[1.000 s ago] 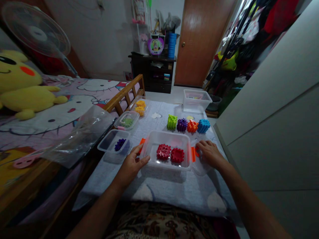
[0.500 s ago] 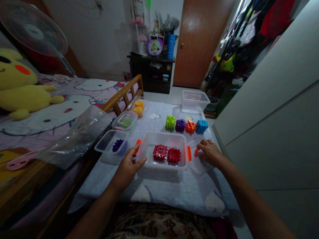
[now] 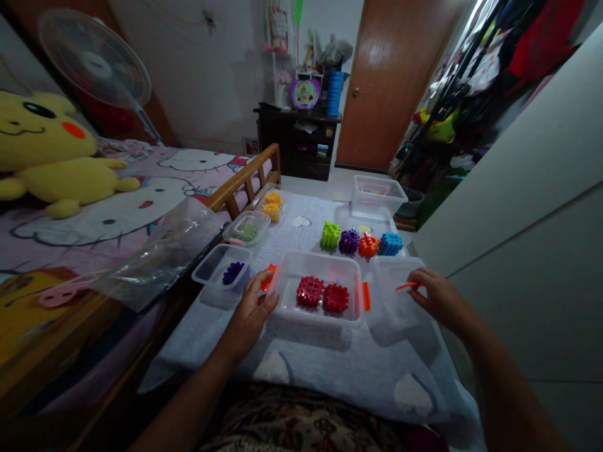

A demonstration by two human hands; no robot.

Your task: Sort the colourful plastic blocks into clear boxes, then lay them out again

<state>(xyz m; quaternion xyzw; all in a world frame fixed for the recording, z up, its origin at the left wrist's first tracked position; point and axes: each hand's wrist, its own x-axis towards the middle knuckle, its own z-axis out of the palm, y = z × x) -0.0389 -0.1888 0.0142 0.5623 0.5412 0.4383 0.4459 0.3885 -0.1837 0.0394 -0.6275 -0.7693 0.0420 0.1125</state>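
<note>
In front of me a clear plastic box (image 3: 316, 321) with orange side latches sits on the cloth. Inside are two red interlocking block pieces, one a block with a window pattern (image 3: 310, 292), the other a hollow square (image 3: 336, 299). My left hand (image 3: 250, 312) grips the box's left end by the orange latch (image 3: 269, 278), its thumb at the near corner. To the right of the box, my right hand (image 3: 436, 292) has its fingers closed on the orange handle (image 3: 406, 285) of a clear lid (image 3: 393, 304), which appears lifted off the cloth.
Behind the box stand block cubes: green (image 3: 330, 235), purple (image 3: 349, 241), orange (image 3: 369, 245) and blue (image 3: 391, 243). Small containers hold purple pieces (image 3: 232, 273), green pieces (image 3: 247, 231) and yellow pieces (image 3: 272, 206). A clear bin (image 3: 378, 198) stands at the back right, beyond the cubes.
My right hand has moved right and up, bringing the lid with it away from the box. My left hand stays at the box's left end. The view has shifted slightly.
</note>
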